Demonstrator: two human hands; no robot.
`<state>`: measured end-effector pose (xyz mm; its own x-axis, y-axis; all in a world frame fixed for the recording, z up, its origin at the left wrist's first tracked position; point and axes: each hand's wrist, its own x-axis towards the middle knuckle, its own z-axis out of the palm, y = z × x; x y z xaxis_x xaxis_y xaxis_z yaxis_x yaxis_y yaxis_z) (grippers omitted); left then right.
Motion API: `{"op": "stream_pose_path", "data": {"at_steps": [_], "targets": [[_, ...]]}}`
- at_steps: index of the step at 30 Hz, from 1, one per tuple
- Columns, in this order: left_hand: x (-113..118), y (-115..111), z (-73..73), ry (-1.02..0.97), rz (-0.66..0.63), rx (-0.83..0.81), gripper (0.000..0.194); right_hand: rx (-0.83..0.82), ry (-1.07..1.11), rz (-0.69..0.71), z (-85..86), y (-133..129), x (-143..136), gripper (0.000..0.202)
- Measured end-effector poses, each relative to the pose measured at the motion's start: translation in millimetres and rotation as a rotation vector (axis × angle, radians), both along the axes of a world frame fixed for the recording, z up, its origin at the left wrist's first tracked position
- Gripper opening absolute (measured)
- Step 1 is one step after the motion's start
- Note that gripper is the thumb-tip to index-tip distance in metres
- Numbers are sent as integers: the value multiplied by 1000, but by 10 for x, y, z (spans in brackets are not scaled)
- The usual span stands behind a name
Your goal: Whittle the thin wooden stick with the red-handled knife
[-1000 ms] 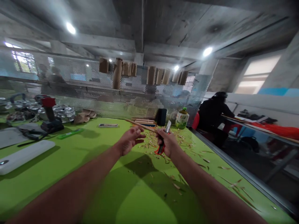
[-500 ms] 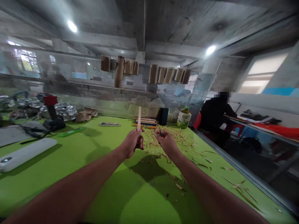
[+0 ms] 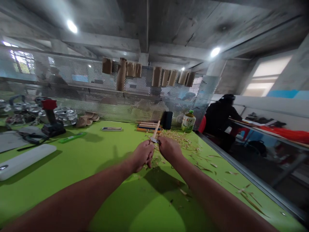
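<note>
My left hand (image 3: 143,155) is closed around the lower end of a pale wooden strip (image 3: 156,129), which slants up and to the right. In my right hand (image 3: 170,149) is a small knife (image 3: 154,140), its handle mostly hidden by the fingers. The bright blade lies across the strip just above my left thumb. Both hands are close together over the green tabletop (image 3: 103,199). Wood shavings (image 3: 185,141) are scattered beneath and to the right of them.
Behind the hands lie a stack of wooden strips (image 3: 145,125), a dark upright block (image 3: 167,120) and a green-capped bottle (image 3: 188,121). On the left are a cordless drill (image 3: 51,117), a green packet (image 3: 72,137) and a white box (image 3: 27,161). A person (image 3: 220,116) sits at the right.
The strip has tipped from upright to leaning right. My right hand has come left and turned over, bringing the blade onto the strip. The view has shifted slightly.
</note>
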<state>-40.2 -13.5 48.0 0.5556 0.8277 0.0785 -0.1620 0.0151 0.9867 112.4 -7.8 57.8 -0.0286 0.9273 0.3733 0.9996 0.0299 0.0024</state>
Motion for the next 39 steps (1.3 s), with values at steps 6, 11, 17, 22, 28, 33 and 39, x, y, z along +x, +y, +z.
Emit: {"op": "stream_pose_path", "data": {"at_steps": [6, 11, 17, 22, 28, 33, 39], "targets": [[9, -132, 119, 37, -5, -87, 20, 70, 6, -10, 1, 112, 115, 26], [16, -153, 56, 36, -70, -129, 37, 116, 20, -151, 41, 192, 312, 30], [16, -201, -21, 64, -151, -116, 38, 135, 78, -251, 8, 338, 600, 33], [28, -281, -70, 61, -263, -78, 40, -10, 299, -505, 24, 385, 1161, 37], [-24, -77, -33, -99, -27, -209, 27, 130, 345, -320, 25, 312, 921, 37], [-59, -12, -14, -210, -46, -261, 27, 77, 214, -47, -48, 191, 291, 31], [7, -11, -19, -278, -94, -276, 29, -21, 83, 17, -92, 57, -15, 26]]}}
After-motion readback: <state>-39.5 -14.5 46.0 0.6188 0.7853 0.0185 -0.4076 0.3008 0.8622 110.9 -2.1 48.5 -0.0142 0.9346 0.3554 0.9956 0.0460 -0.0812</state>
